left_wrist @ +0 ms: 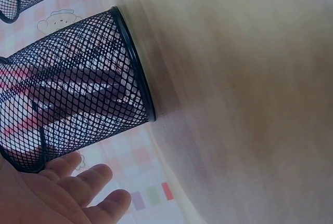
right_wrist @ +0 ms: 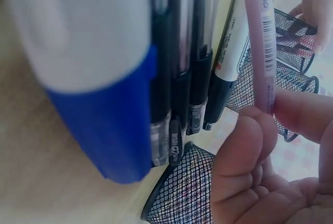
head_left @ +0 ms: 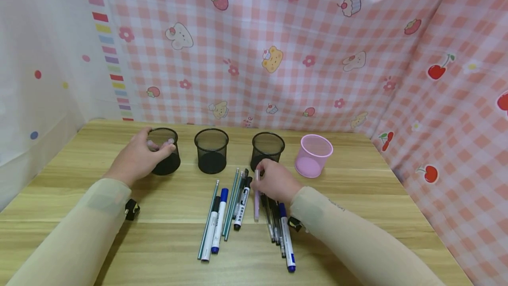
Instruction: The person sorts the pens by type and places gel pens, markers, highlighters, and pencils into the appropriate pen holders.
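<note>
My left hand (head_left: 135, 156) is around the upper part of the leftmost black mesh pen cup (head_left: 168, 162), thumb at the front and fingers along its left side. Pink pens (left_wrist: 78, 91) show through that cup's mesh. My right hand (head_left: 276, 181) pinches the upper end of a pink pen (head_left: 256, 202) between thumb and fingers. A barcode label runs along this pen in the right wrist view. Beside it lie a black marker (head_left: 242, 206), several clear-barrelled black pens (head_left: 275, 224) and a blue-capped marker (head_left: 287, 242).
Two more black mesh cups (head_left: 212, 158) (head_left: 268, 147) and a pink mesh cup (head_left: 311, 162) stand in a row rightward. Green pencils (head_left: 232, 206), another blue-capped marker (head_left: 219, 224) and a black-capped marker (head_left: 210, 233) lie on the wooden table (head_left: 158, 246). Patterned cloth (head_left: 246, 34) hangs behind.
</note>
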### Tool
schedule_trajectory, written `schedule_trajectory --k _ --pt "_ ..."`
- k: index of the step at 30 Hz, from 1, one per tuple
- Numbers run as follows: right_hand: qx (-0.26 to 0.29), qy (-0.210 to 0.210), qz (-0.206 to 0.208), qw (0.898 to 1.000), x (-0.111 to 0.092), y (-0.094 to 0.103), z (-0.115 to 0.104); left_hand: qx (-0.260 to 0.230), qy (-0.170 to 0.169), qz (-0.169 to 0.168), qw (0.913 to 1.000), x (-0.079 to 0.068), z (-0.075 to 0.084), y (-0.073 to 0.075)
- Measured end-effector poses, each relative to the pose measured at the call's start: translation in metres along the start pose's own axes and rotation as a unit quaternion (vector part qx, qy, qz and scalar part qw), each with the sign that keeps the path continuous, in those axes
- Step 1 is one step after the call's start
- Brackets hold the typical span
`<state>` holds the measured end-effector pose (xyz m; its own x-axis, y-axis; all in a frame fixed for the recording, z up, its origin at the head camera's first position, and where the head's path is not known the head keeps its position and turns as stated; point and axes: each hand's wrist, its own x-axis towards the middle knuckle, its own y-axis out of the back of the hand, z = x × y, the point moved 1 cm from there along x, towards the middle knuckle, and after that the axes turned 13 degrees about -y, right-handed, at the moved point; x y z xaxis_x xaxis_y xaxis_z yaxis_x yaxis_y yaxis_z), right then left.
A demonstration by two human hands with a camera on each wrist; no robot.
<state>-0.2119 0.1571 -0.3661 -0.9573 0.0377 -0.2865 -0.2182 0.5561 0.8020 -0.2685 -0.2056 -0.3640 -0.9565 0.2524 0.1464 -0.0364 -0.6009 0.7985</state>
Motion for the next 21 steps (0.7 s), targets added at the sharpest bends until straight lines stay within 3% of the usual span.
schedule_trajectory --k 10,21 --pt "0.073 -0.003 0.001 0.997 -0.0043 0.0037 -0.0026 0.001 0.002 -0.001 1.0000 -0.0011 0.0021 0.0009" --pt "0.142 0.022 0.003 0.990 -0.0086 0.0043 -0.0081 0.000 0.001 -0.005 1.0000 -0.0021 0.0027 0.0012"
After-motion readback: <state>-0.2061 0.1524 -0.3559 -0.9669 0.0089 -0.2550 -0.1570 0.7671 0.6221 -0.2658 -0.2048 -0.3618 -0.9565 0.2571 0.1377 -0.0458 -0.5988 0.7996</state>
